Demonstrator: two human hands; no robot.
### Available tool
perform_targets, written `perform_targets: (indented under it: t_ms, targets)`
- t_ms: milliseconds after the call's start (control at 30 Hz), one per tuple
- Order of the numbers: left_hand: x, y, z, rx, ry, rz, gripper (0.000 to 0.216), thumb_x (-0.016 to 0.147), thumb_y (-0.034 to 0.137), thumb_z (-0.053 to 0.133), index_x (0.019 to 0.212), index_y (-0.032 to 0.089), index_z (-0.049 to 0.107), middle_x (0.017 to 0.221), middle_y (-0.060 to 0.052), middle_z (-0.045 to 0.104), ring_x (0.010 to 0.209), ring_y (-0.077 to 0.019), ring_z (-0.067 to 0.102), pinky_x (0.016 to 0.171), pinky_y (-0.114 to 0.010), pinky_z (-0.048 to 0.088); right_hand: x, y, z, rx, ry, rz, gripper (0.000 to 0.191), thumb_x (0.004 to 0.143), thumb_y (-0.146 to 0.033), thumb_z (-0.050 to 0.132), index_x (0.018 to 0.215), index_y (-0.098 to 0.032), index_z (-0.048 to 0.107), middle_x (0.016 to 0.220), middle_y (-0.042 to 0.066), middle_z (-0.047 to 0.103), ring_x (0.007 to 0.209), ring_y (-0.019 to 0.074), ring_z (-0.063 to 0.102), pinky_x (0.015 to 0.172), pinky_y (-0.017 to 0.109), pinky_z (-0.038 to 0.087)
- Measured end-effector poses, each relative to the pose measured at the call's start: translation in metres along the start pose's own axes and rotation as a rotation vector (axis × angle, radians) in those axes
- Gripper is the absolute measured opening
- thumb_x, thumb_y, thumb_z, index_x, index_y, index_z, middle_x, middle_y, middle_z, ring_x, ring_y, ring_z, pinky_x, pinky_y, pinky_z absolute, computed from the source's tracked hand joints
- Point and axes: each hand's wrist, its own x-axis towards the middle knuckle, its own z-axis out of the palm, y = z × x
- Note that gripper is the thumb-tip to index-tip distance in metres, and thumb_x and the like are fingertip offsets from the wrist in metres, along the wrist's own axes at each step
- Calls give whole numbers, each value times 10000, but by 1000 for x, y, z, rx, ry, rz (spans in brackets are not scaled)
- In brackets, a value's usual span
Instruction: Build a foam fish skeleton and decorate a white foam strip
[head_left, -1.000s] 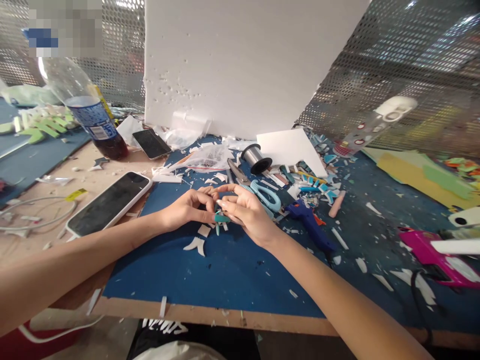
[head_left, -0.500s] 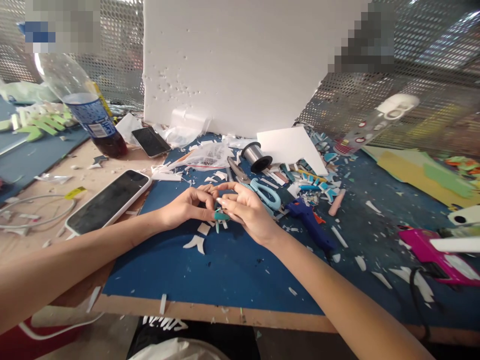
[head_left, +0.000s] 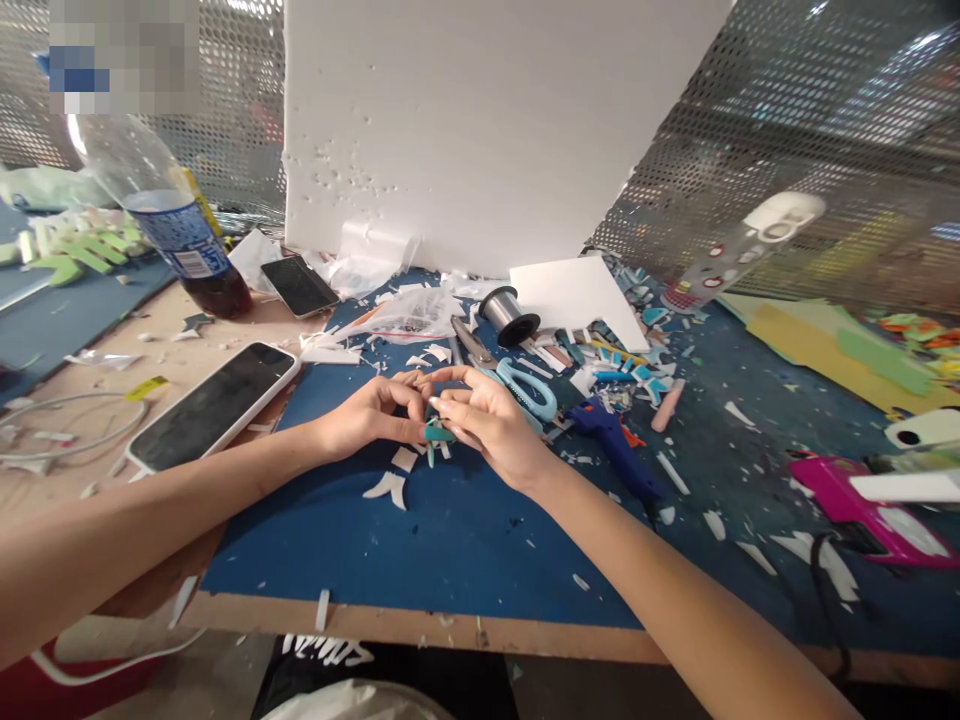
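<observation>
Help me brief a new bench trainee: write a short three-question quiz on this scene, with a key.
1. True or false: the left hand and right hand are spread far apart over the table.
2. Multiple choice: what is the main colour of the glue gun? A) yellow B) white C) dark blue
3. Fill in the blank: the liquid at the bottom of the bottle looks ____ in colour.

Key:
1. False; they meet at a small teal piece.
2. C
3. Dark
</observation>
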Motion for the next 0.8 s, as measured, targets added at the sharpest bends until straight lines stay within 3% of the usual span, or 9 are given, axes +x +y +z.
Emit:
perform_targets:
  t_ms: [233,800]
  targets:
    - [1,3,1,20,17,-7,315,680,369,765,535,150,593,769,-17,494,839,-171,436,834,-327,339,0,0,1,11,4,-4,198,797,-223,614,938,-173,484,521,-108,423,389,33,292,402,209,200]
    - [0,1,0,53,23,-11,258,683,307,750,542,153,597,740,-8,479,838,-175,435,834,-331,347,0,-1,1,-16,5,-6,202,804,-241,611,943,-176,480,528,-101,423,397,40,303,399,213,197]
